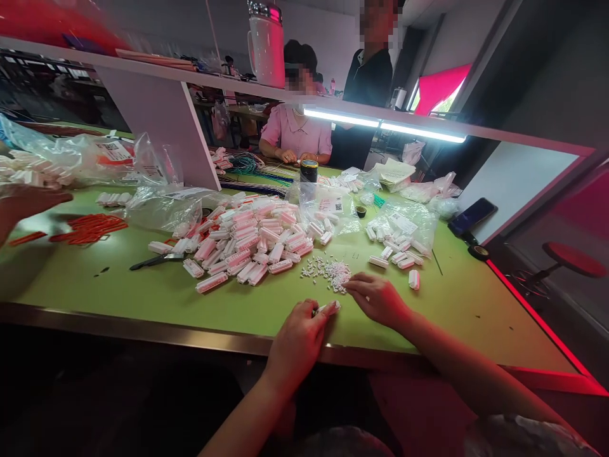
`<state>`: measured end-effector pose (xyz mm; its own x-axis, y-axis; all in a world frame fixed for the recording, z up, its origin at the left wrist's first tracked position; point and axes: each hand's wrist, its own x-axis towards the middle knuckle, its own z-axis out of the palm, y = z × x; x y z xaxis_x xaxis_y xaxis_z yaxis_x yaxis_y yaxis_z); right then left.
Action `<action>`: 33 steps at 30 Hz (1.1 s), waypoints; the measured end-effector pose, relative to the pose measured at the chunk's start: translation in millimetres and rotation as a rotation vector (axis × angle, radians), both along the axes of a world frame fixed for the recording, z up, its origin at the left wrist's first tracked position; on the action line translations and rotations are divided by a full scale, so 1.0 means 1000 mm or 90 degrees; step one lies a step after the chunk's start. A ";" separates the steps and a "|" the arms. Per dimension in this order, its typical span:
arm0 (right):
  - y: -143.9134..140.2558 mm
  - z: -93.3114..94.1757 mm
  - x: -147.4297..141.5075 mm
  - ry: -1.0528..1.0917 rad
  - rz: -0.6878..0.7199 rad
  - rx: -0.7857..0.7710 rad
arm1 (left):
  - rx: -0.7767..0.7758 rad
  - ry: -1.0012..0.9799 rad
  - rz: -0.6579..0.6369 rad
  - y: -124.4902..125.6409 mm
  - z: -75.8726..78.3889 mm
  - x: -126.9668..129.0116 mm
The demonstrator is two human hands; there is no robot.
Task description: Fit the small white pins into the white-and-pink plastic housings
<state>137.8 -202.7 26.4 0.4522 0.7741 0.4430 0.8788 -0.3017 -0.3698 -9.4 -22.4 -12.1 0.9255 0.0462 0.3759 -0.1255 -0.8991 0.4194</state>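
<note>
My left hand point(299, 339) rests near the front edge of the green table point(143, 295) and pinches a small white connector piece point(329, 308) between thumb and fingers. My right hand point(378, 298) lies just to its right, fingertips touching a small heap of tiny white parts point(333, 273). Behind the heap spreads a big pile of white and pink rectangular housings point(247, 241). Several more housings point(397, 254) lie to the right of the heap.
Black scissors point(155, 260) and orange strips point(90, 228) lie at left, near another person's hand point(28, 203). Plastic bags point(162, 203) crowd the back. A phone point(471, 216) lies at right. Two people point(297, 127) are across the table, under a shelf with a white jug point(266, 44).
</note>
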 end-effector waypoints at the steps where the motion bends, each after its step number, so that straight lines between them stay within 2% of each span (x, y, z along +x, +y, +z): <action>1: -0.001 -0.001 0.006 0.002 -0.031 0.016 | 0.002 0.005 -0.006 0.000 0.001 0.000; 4: -0.007 -0.005 0.023 0.011 -0.101 0.048 | 0.012 0.008 -0.010 0.000 0.002 0.000; 7: -0.010 -0.008 0.034 0.027 -0.133 0.031 | 0.039 0.007 -0.009 0.000 0.002 0.001; 11: -0.007 -0.016 0.039 0.022 -0.146 -0.032 | 0.070 0.010 -0.004 -0.001 0.003 0.001; 18: 0.002 -0.026 0.041 0.035 -0.163 -0.091 | 0.021 -0.002 -0.003 0.001 0.002 -0.001; 24: 0.003 -0.027 0.040 0.040 -0.152 -0.066 | 0.020 -0.050 0.043 0.000 -0.006 0.000; 28: 0.002 -0.020 0.032 0.034 -0.146 -0.051 | 0.015 -0.062 0.052 -0.001 -0.009 0.001; 33: 0.005 -0.003 0.006 0.011 -0.053 -0.057 | 0.006 -0.055 0.051 -0.002 -0.006 0.001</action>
